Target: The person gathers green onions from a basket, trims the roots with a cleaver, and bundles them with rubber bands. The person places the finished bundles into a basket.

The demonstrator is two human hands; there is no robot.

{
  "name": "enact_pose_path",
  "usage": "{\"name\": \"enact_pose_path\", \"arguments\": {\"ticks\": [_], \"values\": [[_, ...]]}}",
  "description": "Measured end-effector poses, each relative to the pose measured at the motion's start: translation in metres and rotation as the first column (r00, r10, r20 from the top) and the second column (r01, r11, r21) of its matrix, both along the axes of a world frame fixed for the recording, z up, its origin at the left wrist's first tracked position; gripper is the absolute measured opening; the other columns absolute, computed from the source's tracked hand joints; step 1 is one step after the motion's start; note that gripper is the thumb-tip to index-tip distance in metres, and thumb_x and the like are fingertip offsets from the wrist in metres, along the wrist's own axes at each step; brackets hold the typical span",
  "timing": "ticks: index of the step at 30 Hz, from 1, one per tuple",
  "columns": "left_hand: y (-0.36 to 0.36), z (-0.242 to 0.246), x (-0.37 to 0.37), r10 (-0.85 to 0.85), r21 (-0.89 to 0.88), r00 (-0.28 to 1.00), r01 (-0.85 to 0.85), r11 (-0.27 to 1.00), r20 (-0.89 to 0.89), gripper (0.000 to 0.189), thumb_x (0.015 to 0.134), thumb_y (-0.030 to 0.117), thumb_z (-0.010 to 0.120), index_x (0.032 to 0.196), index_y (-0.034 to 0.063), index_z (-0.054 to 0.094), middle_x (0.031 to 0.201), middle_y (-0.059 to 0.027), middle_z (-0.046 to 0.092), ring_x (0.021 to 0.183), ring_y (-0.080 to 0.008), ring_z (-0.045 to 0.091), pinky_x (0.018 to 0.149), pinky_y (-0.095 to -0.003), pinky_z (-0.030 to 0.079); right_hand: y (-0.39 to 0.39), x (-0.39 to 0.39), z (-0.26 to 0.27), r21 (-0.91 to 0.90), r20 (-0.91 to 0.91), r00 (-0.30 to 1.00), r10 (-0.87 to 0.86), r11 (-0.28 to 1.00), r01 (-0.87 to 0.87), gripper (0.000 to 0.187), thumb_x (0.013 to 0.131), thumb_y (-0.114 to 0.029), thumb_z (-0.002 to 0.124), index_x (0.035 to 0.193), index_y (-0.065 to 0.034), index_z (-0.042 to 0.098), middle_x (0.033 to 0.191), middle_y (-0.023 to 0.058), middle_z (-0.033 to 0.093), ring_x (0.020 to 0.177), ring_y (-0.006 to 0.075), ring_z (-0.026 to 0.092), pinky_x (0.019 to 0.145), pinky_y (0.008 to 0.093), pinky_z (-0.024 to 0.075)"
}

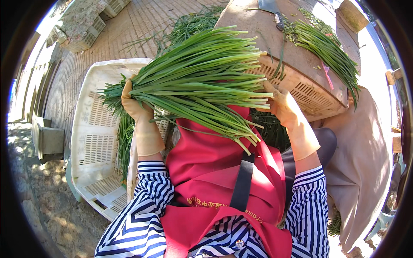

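My left hand, in a pale rubber glove, grips a large fanned bunch of long green garlic-chive-like stalks near its leafy ends. The pale cut ends point right. My right hand, gloved alike, is at those stalk ends with its fingertips around a few of them; the bunch partly hides the fingers. Below the bunch lies my red apron. A second bunch lies on the board at the upper right, with a pink tie hanging beside it.
A white plastic crate holding greens stands at my left. Ahead on the right, a board rests on an upturned-looking crate and bears a cleaver and trimmings. Loose greens lie on the ground. A brown cloth hangs at the right.
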State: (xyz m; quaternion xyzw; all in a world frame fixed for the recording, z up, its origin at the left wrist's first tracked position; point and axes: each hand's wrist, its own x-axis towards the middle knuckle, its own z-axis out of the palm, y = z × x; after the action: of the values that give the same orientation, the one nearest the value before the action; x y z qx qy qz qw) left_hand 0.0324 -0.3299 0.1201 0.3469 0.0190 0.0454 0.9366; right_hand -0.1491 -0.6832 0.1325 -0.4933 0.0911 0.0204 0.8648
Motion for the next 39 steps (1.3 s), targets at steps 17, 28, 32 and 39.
{"name": "enact_pose_path", "arguments": {"ticks": [17,28,32,39], "values": [[0.021,0.002,0.006,-0.079,-0.019,0.993,0.081,0.997,0.084,0.015,0.086,0.011,0.059,0.099,0.0050,0.064,0.100,-0.0121,0.069,0.097,-0.0289,0.064,0.091,-0.0459,0.051,0.037,-0.026,0.028,-0.265,-0.354,0.935,-0.029,0.962,-0.070,0.040,0.085,-0.013,0.067,0.119,0.0059,0.058,0.108,0.0146,0.067,0.095,0.0166,0.064,0.087,0.0255,0.0478],[0.011,0.007,0.002,0.101,0.162,0.993,-0.090,0.983,-0.061,0.026,0.085,0.013,0.057,0.102,-0.0044,0.066,0.104,-0.0212,0.067,0.094,-0.0324,0.065,0.088,-0.0431,0.053,0.054,-0.021,0.009,-0.243,-0.302,0.931,-0.207,0.961,0.135,0.028,0.083,-0.011,0.069,0.108,0.0011,0.066,0.099,0.0067,0.070,0.084,0.0123,0.064,0.076,0.0240,0.0490],[0.010,0.002,0.006,0.104,0.135,0.992,-0.093,0.986,-0.077,0.028,0.087,0.010,0.053,0.106,-0.0065,0.065,0.105,-0.0232,0.066,0.092,-0.0334,0.066,0.086,-0.0442,0.055,0.061,-0.026,0.021,-0.738,-0.248,0.916,-0.315,0.674,0.032,0.029,0.080,-0.023,0.067,0.104,-0.0087,0.069,0.084,0.0077,0.071,0.075,0.0177,0.066,0.071,0.0282,0.0480],[0.013,0.000,0.008,0.068,0.073,0.996,-0.063,0.995,-0.061,0.028,0.088,0.009,0.052,0.106,-0.0074,0.064,0.105,-0.0248,0.066,0.092,-0.0351,0.066,0.084,-0.0462,0.056,0.060,-0.031,0.045,-0.909,-0.158,0.942,-0.297,0.417,-0.021,0.025,0.080,-0.028,0.064,0.096,-0.0110,0.071,0.079,0.0126,0.069,0.073,0.0246,0.066,0.069,0.0328,0.0496]]}}
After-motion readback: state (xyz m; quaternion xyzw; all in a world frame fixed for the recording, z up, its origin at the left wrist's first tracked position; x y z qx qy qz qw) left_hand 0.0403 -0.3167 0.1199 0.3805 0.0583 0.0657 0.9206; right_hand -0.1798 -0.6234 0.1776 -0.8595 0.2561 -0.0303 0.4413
